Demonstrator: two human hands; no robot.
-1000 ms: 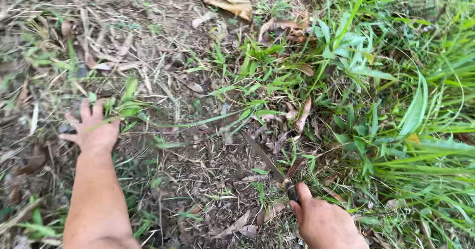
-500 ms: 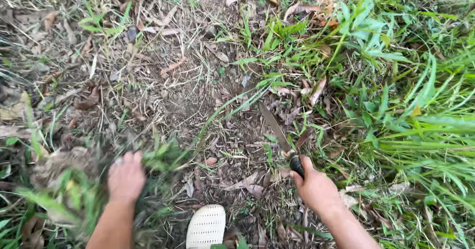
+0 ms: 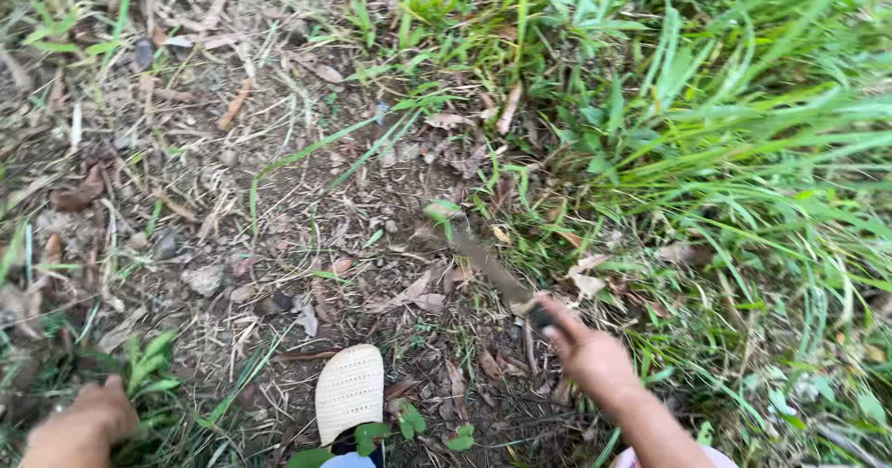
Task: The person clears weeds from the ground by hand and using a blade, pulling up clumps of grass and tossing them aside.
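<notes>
Blade [image 3: 483, 259] is gripped by the right hand [image 3: 595, 356], weeds [image 3: 149, 370] by the left hand [image 3: 84, 421]; the near shoe [image 3: 350, 392] could be nicked.

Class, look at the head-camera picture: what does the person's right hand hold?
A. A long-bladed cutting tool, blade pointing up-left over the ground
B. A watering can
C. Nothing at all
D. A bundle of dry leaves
A: the right hand is closed round the dark handle of a long blade that slants up-left over the bare ground, beside the tall grass.
</notes>
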